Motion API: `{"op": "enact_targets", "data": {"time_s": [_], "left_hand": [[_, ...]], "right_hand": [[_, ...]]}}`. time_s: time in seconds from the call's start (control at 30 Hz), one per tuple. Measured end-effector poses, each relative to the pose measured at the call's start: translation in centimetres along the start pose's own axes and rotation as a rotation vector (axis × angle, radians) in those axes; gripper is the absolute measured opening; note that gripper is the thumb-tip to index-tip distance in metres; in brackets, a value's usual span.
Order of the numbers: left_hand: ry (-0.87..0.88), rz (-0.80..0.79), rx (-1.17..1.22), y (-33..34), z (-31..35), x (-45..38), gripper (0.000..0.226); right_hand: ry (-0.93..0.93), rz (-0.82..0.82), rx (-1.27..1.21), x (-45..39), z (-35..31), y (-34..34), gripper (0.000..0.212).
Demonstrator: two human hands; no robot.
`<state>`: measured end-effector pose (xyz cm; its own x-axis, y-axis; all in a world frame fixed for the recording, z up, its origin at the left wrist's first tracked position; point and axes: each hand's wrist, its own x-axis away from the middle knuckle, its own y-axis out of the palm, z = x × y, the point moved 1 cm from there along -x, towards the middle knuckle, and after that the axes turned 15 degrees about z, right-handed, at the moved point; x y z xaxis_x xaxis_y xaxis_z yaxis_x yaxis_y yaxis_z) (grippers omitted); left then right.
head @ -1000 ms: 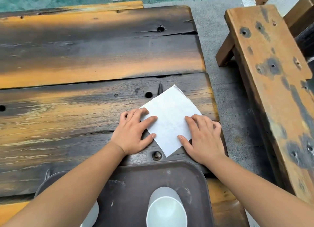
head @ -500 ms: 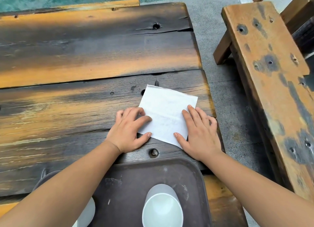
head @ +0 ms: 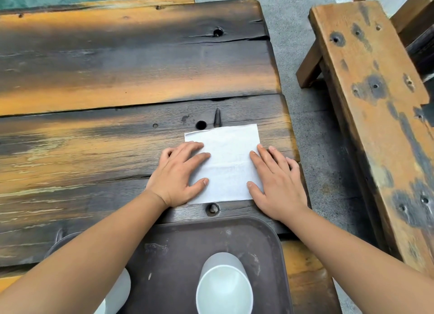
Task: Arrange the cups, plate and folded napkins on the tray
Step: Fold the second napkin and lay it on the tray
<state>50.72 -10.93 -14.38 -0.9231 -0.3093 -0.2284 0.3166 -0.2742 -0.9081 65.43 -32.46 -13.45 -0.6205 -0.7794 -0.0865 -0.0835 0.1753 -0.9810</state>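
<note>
A white paper napkin (head: 226, 163) lies flat on the wooden table (head: 117, 79), just beyond a dark brown tray (head: 178, 252). My left hand (head: 178, 175) presses on its left edge with fingers spread. My right hand (head: 274, 184) rests flat on its right edge. Neither hand grips it. On the tray stands a white cup (head: 224, 288) at the near middle. A second white cup (head: 117, 295) shows at the tray's left, mostly hidden under my left forearm.
The table's right edge runs close beside the napkin, with grey concrete floor (head: 305, 116) below. A worn wooden bench (head: 375, 102) stands to the right. A bolt head (head: 212, 209) sits between napkin and tray. Part of a grey round object (head: 58, 241) peeks out behind my left forearm.
The napkin has been turned from a diamond angle to square with the table edge. Both hands turned with it and stay flat on its sides.
</note>
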Motion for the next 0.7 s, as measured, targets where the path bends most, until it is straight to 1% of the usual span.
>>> {"op": "enact_targets", "data": {"time_s": [0.27, 0.37, 0.47, 0.53, 0.6, 0.63, 0.7], "left_hand": [[-0.013, -0.031, -0.052, 0.0, 0.0, -0.1, 0.064], [-0.007, -0.052, -0.059, -0.2, 0.2, -0.2, 0.066], [-0.011, -0.035, -0.016, -0.1, -0.1, 0.0, 0.068], [-0.081, 0.012, 0.052, -0.1, -0.4, -0.1, 0.069], [-0.217, 0.071, 0.142, -0.4, -0.5, -0.2, 0.072], [-0.272, 0.093, 0.177, -0.5, -0.5, -0.4, 0.073], [-0.323, 0.099, 0.215, -0.7, -0.4, -0.7, 0.076]], "right_hand": [[0.006, -0.044, -0.002, -0.1, 0.1, 0.4, 0.077], [0.036, -0.042, -0.067, -0.2, 0.3, 0.1, 0.081], [0.071, -0.015, -0.144, -0.2, 0.3, -0.4, 0.081], [0.152, 0.036, -0.242, -0.4, 0.7, -0.5, 0.075], [0.268, 0.104, -0.337, -1.2, 1.0, -0.5, 0.067], [0.321, 0.133, -0.358, -1.9, 1.1, -0.5, 0.062], [0.388, 0.148, -0.362, -3.8, 1.3, -0.1, 0.054]]}}
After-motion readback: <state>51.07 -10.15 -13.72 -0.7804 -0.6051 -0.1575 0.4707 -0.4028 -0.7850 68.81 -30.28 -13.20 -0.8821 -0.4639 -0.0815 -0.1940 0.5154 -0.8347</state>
